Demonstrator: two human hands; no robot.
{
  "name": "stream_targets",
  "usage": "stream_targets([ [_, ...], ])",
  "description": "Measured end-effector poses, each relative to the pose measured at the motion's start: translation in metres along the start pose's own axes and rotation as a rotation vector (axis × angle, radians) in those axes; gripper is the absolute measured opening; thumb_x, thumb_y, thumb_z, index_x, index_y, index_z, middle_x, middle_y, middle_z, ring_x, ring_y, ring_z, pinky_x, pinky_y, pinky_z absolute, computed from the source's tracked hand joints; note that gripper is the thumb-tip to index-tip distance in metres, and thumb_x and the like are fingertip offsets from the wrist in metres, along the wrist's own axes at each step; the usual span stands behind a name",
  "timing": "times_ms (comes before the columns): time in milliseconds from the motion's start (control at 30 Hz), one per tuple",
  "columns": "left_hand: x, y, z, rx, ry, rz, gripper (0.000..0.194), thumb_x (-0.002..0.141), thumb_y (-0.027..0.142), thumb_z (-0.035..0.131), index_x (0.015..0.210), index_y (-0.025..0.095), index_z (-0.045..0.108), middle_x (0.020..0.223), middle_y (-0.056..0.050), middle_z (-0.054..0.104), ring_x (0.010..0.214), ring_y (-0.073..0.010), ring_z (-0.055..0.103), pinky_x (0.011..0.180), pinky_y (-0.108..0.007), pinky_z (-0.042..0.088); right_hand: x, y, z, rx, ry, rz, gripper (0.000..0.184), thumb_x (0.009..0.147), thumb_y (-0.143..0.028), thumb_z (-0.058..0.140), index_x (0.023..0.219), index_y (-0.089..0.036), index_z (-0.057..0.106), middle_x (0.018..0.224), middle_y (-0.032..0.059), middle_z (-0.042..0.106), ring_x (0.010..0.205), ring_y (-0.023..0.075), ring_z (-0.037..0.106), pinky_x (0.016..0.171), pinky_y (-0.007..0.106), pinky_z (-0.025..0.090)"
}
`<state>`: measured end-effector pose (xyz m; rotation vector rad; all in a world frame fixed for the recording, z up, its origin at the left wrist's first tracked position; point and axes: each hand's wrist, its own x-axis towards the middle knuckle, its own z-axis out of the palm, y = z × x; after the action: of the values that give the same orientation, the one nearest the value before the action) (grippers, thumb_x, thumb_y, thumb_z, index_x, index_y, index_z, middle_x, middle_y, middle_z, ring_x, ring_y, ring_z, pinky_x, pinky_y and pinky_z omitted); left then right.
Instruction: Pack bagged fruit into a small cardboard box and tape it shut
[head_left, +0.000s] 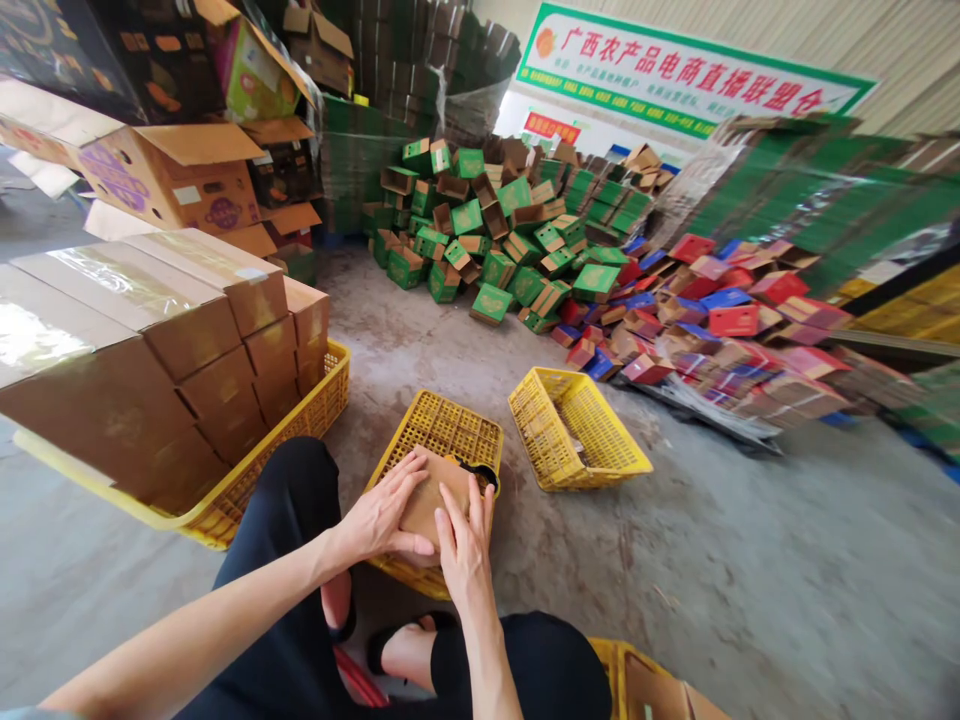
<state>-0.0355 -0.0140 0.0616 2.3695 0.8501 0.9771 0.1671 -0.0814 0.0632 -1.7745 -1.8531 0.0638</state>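
A small brown cardboard box (432, 492) rests on an upturned yellow plastic crate (457, 425) between my knees. My left hand (384, 508) lies over the box's left side, fingers stretched toward its far edge and thumb apart on the near side. On the right part of the top, my right hand (466, 535) rests with its fingers spread. Just beyond the right fingertips is a black and orange object (480, 470), perhaps a tape dispenser, partly hidden by the box and hand.
Taped brown cartons (217, 350) fill a large yellow crate (225, 510) at left. A tilted yellow basket (585, 430) sits on the floor to the right. Piles of green boxes (495, 240) and red and blue boxes (720, 310) lie farther off. Another yellow crate (616, 670) stands near my right knee.
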Motion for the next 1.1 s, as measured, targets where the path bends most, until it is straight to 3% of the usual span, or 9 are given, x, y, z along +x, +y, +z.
stream_targets([
  [167,-0.004,0.000,0.006,-0.027,0.034,-0.066,0.104,0.077,0.083,0.064,0.149,0.013,0.039,0.166,-0.028,0.026,0.153,-0.0401,0.032,0.119,-0.052,0.042,0.001,-0.003,0.000,-0.007,0.057,-0.011,0.042,0.107,-0.042,0.043,0.143,-0.033,0.062,0.171,0.0041,0.024,0.158,0.0403,0.014,0.120,0.063,0.037],
  [267,-0.005,0.001,0.008,-0.047,0.039,-0.114,0.108,0.075,0.084,0.066,0.152,0.015,0.034,0.168,-0.028,0.019,0.151,-0.0396,0.036,0.116,-0.051,0.046,0.004,-0.011,-0.005,-0.039,0.055,-0.033,0.042,0.106,-0.042,0.045,0.142,-0.031,0.064,0.172,0.0051,0.022,0.158,0.0419,0.011,0.120,0.066,0.035],
  [467,-0.006,-0.003,0.013,-0.055,0.058,-0.114,0.125,0.075,0.083,0.068,0.164,0.016,0.010,0.169,-0.027,0.015,0.155,-0.0391,0.026,0.120,-0.054,0.040,0.024,-0.035,-0.028,-0.133,-0.127,-0.065,0.040,0.107,-0.039,0.043,0.141,-0.040,0.063,0.174,0.0013,0.015,0.158,0.0457,0.009,0.116,0.077,0.028],
  [600,-0.007,-0.007,0.014,-0.031,0.042,-0.113,0.127,0.076,0.084,0.065,0.166,0.015,0.007,0.169,-0.028,0.012,0.153,-0.0412,0.029,0.116,-0.052,0.045,0.041,-0.047,-0.034,-0.135,-0.216,-0.091,0.041,0.107,-0.039,0.044,0.145,-0.043,0.057,0.174,-0.0002,0.015,0.158,0.0441,0.005,0.117,0.077,0.025],
  [733,-0.008,-0.006,0.012,0.005,0.012,-0.118,0.125,0.079,0.084,0.062,0.167,0.016,0.004,0.170,-0.027,0.012,0.152,-0.0410,0.031,0.114,-0.050,0.048,0.044,-0.045,-0.026,-0.111,-0.229,-0.079,0.044,0.107,-0.045,0.043,0.150,-0.047,0.048,0.173,-0.0019,0.018,0.159,0.0415,0.007,0.118,0.076,0.023],
  [833,-0.008,-0.002,0.008,0.030,-0.021,-0.144,0.127,0.078,0.085,0.061,0.167,0.018,-0.001,0.170,-0.026,0.010,0.151,-0.0405,0.033,0.112,-0.048,0.049,0.034,-0.029,-0.016,-0.099,-0.153,0.024,0.045,0.107,-0.050,0.040,0.151,-0.045,0.048,0.172,-0.0014,0.022,0.159,0.0403,0.010,0.118,0.076,0.025],
  [933,-0.010,0.001,0.002,0.047,-0.074,-0.232,0.125,0.080,0.085,0.060,0.167,0.022,-0.004,0.171,-0.023,0.008,0.146,-0.0413,0.043,0.104,-0.046,0.056,0.013,-0.004,-0.008,0.022,-0.065,0.201,0.054,0.107,-0.055,0.032,0.156,-0.036,0.042,0.170,0.0031,0.026,0.159,0.0364,0.012,0.121,0.069,0.026],
  [1033,-0.013,-0.001,-0.006,0.055,-0.117,-0.341,0.115,0.085,0.081,0.057,0.168,0.024,0.001,0.172,-0.021,0.009,0.135,-0.0416,0.057,0.098,-0.045,0.059,-0.011,0.006,-0.003,0.281,-0.108,0.332,0.062,0.107,-0.057,0.026,0.160,-0.028,0.036,0.167,0.0064,0.035,0.157,0.0280,0.024,0.125,0.054,0.030],
  [1100,-0.017,-0.006,-0.011,0.049,-0.115,-0.374,0.110,0.088,0.079,0.057,0.168,0.024,0.005,0.171,-0.020,0.015,0.134,-0.0403,0.058,0.100,-0.044,0.058,-0.024,-0.001,0.002,0.414,-0.132,0.381,0.064,0.107,-0.059,0.027,0.161,-0.025,0.034,0.166,0.0061,0.036,0.156,0.0245,0.028,0.126,0.048,0.031],
])
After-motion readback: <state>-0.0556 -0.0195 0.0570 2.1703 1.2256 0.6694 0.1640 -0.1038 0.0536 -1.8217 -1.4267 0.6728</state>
